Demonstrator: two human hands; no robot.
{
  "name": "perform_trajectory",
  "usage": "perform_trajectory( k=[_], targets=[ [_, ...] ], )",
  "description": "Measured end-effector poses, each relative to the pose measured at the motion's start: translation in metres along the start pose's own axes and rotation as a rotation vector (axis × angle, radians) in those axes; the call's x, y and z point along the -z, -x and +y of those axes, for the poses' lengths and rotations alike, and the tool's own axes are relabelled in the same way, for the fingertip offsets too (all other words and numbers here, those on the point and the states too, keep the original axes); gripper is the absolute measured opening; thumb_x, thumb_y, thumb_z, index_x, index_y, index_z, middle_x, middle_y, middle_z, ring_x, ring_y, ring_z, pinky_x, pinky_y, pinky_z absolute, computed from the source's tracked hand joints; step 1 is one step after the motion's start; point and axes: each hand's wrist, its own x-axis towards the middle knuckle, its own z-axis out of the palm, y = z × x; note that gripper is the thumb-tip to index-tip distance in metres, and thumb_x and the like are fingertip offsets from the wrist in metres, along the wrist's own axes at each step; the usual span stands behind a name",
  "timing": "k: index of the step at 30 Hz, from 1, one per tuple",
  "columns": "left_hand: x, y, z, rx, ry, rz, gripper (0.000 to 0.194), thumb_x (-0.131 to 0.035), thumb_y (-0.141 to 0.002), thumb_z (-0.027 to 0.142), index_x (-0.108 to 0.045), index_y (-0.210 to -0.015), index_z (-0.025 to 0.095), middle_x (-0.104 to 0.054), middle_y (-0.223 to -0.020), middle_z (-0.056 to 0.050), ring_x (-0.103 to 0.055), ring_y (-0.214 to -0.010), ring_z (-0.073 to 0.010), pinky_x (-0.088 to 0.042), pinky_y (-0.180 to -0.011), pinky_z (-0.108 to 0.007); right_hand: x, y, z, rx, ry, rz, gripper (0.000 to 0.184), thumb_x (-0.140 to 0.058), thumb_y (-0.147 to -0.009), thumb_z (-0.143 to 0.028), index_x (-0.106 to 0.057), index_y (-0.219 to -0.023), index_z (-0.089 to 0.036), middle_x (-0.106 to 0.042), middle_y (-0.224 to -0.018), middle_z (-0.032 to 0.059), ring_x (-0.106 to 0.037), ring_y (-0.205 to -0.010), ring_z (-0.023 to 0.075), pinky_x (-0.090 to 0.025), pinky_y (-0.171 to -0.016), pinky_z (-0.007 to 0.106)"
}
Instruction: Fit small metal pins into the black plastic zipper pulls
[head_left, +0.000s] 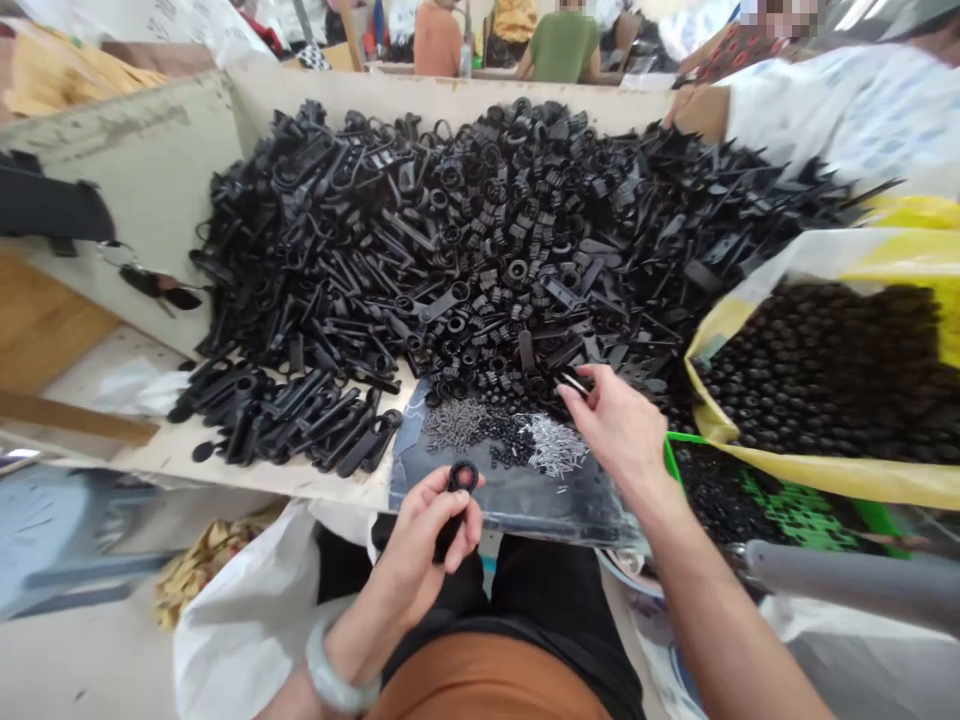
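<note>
My left hand is closed around a black plastic handle-shaped part with a ring at its top end, held upright above my lap. My right hand reaches forward to the edge of a big heap of black plastic parts, its fingertips pinched on a small black piece. Between my hands lies a dark tray with small piles of grey springs, black bits and silvery pins.
A row of assembled black handles lies at the table's front left. A yellow bag of small black round parts stands at the right, a green basket beneath it. Other people sit behind the table's far wall.
</note>
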Motion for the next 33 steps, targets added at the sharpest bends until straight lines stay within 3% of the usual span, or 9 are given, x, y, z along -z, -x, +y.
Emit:
perform_trajectory(
  k=[6, 10, 14, 18, 21, 25, 28, 30, 33],
  targets=[
    [0.010, -0.004, -0.001, -0.088, 0.132, 0.107, 0.032, -0.077, -0.081, 0.031, -0.063, -0.104, 0.016, -0.071, -0.074, -0.001, -0.052, -0.053, -0.0075, -0.035, -0.057, -0.022, 0.005, -0.003, 0.010, 0.017, 0.022, 0.009, 0.031, -0.062, -0.096, -0.039, -0.073, -0.121, -0.025, -0.078, -0.098, 0.0092, -0.065, -0.075, 0.0252, -0.030, -0.058, 0.033],
    [0.011, -0.002, -0.003, -0.075, 0.224, 0.101, 0.030, -0.072, -0.079, 0.023, -0.062, -0.107, 0.018, -0.076, -0.097, -0.007, -0.063, -0.076, -0.0144, -0.043, -0.073, -0.027, 0.013, 0.033, -0.004, -0.041, -0.487, 0.034, 0.050, -0.060, -0.096, -0.042, -0.059, -0.144, -0.028, -0.079, -0.099, 0.0106, -0.058, -0.060, 0.0206, -0.040, -0.058, 0.035],
    [0.000, 0.000, -0.001, -0.141, 0.268, 0.125, 0.034, -0.071, -0.084, 0.032, -0.061, -0.113, 0.019, -0.074, -0.104, -0.006, -0.066, -0.094, -0.0180, -0.047, -0.091, -0.031, 0.004, 0.095, -0.044, -0.223, -1.273, -0.449, 0.047, -0.068, -0.090, -0.053, -0.070, -0.125, -0.021, -0.075, -0.077, 0.0059, -0.030, -0.038, 0.0073, -0.027, -0.040, 0.024],
    [-0.009, 0.000, 0.001, -0.188, 0.161, 0.207, 0.048, -0.082, -0.080, 0.038, -0.058, -0.119, 0.024, -0.070, -0.101, -0.002, -0.065, -0.089, -0.0161, -0.050, -0.073, -0.024, -0.012, 0.128, -0.071, -0.372, -1.458, -0.729, 0.047, -0.073, -0.087, -0.054, -0.071, -0.117, -0.018, -0.059, -0.056, -0.0037, -0.023, -0.038, 0.0040, -0.017, -0.039, 0.019],
    [-0.008, -0.002, -0.001, -0.263, 0.134, 0.311, 0.044, -0.085, -0.077, 0.033, -0.062, -0.113, 0.023, -0.067, -0.097, 0.000, -0.063, -0.086, -0.0133, -0.050, -0.072, -0.022, -0.018, 0.131, -0.069, -0.224, -1.314, -0.641, 0.042, -0.064, -0.094, -0.055, -0.071, -0.116, -0.020, -0.061, -0.062, -0.0024, -0.032, -0.037, 0.0064, -0.026, -0.036, 0.020],
    [-0.007, -0.005, -0.009, -0.361, 0.163, 0.341, 0.035, -0.085, -0.077, 0.027, -0.064, -0.104, 0.023, -0.065, -0.100, 0.001, -0.060, -0.093, -0.0125, -0.048, -0.088, -0.024, -0.021, 0.126, -0.054, 0.255, -0.829, -0.251, 0.031, -0.062, -0.098, -0.044, -0.073, -0.120, -0.026, -0.074, -0.097, 0.0058, -0.064, -0.057, 0.0141, -0.054, -0.053, 0.026],
    [-0.011, -0.005, -0.012, -0.320, 0.250, 0.290, 0.035, -0.086, -0.076, 0.026, -0.063, -0.102, 0.023, -0.065, -0.097, 0.002, -0.059, -0.090, -0.0123, -0.047, -0.086, -0.024, -0.022, 0.126, -0.046, 0.532, -0.560, -0.042, 0.034, -0.061, -0.101, -0.028, -0.068, -0.134, -0.029, -0.077, -0.110, 0.0052, -0.074, -0.075, 0.0153, -0.057, -0.065, 0.022],
    [-0.012, -0.004, -0.011, -0.278, 0.307, 0.255, 0.037, -0.087, -0.074, 0.025, -0.063, -0.102, 0.023, -0.065, -0.096, 0.002, -0.060, -0.089, -0.0125, -0.046, -0.086, -0.025, -0.021, 0.126, -0.043, 0.610, -0.516, -0.008, 0.039, -0.060, -0.101, -0.021, -0.066, -0.138, -0.028, -0.079, -0.108, 0.0043, -0.076, -0.080, 0.0147, -0.057, -0.071, 0.020],
    [-0.010, -0.001, -0.006, -0.189, 0.331, 0.200, 0.039, -0.086, -0.073, 0.025, -0.065, -0.106, 0.021, -0.068, -0.100, 0.000, -0.061, -0.093, -0.0143, -0.045, -0.090, -0.027, -0.017, 0.125, -0.042, 0.465, -0.667, -0.096, 0.033, -0.062, -0.100, -0.024, -0.071, -0.132, -0.026, -0.078, -0.107, 0.0050, -0.076, -0.080, 0.0154, -0.059, -0.070, 0.021]
  ],
)
